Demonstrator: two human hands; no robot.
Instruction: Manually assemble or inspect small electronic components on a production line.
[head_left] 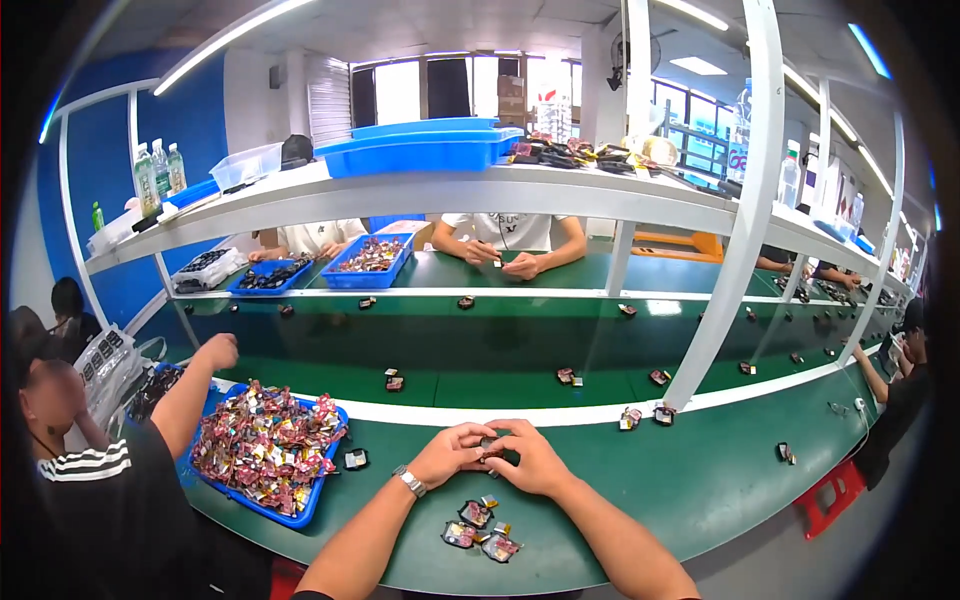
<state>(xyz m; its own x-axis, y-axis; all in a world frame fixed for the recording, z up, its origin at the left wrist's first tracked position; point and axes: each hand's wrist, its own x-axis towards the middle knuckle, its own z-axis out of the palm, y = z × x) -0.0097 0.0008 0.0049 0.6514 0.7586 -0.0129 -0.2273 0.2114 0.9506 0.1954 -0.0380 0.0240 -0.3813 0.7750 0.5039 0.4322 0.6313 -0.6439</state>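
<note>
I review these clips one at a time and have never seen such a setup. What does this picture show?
No robot here: a person works with two bare hands, seen from a wide fisheye camera worn on the head, so straight edges bend. The left hand, with a silver wristwatch on its wrist, and the right hand hold a small part between them, largely hidden by fingers. On the green table, nearer the camera, lie three similar parts. To the left, a blue tray is heaped with red and yellow pieces. Another person sits opposite.
</note>
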